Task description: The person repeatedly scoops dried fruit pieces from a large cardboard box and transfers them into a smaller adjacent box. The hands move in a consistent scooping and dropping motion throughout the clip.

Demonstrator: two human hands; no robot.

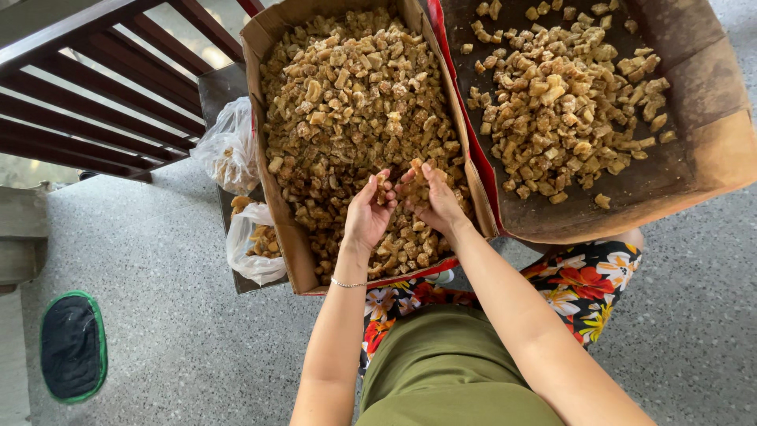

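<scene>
Both hands, left hand [367, 214] and right hand [436, 201], are clamped on brown chunks [347, 102] over the near box [277, 213], apparently sorting; next, a judged move to the right box [710, 118].

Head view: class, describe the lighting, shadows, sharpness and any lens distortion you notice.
Head view: soft, even daylight with no glare; the left hand and right hand cast only faint shadows on the amber chunks; focus stays sharp throughout; the wide lens bows the cardboard box edges and railing outward.
</scene>
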